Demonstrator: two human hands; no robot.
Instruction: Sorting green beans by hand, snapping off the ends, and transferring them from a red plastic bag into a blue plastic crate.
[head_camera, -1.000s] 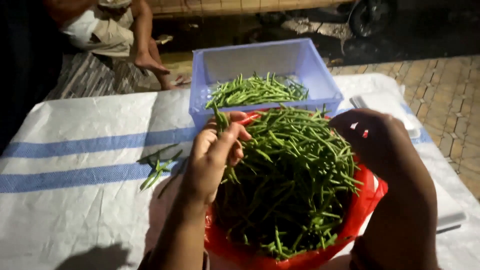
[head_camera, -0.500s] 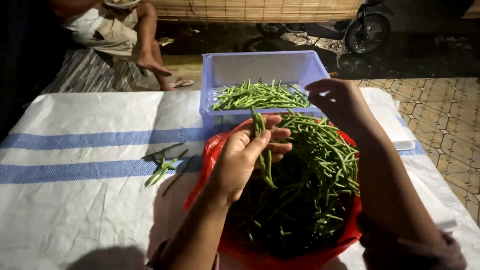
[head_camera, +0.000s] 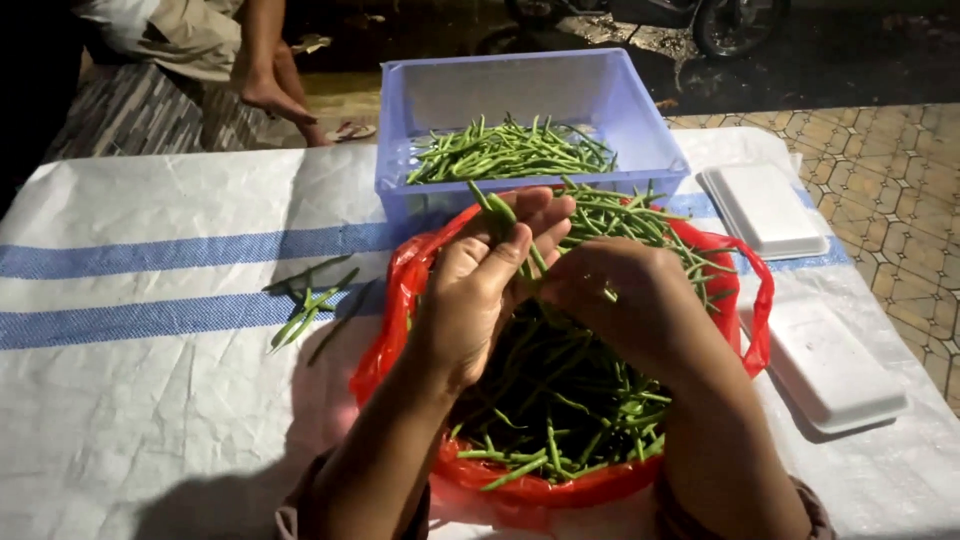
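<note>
Near the left part of the white woven sheet (head_camera: 150, 420), on its lower blue stripe, lies a small scatter of loose green beans (head_camera: 310, 305), well apart from the hands; the sheet, crossed by two blue stripes, covers the whole surface out to the paved ground at the right edge. Toward the middle of the near edge sits a red plastic bag (head_camera: 395, 290), its mouth spread wide over a heap of long green beans (head_camera: 560, 400). The left hand (head_camera: 485, 285) hovers over the bag's left side, thumb pressed toward the fingers, gripping a few bean pods (head_camera: 497, 212) whose ends stick up past the fingertips; just right of it, touching or nearly so, the right hand (head_camera: 625, 300) is curled with its back to the camera, fingers closed down among the same pods, though what exactly it pinches cannot be told. Behind both hands, at the far edge of the sheet, stands a pale blue plastic crate (head_camera: 640, 120) holding a thinner layer of beans (head_camera: 510, 150); its front wall is just beside the bag's far rim. Along the right edge lie two white foam trays (head_camera: 765, 205), one nearer the far corner, the other nearer the near corner. Beyond the far left corner a seated person's bare foot (head_camera: 270, 95) rests on the ground.
</note>
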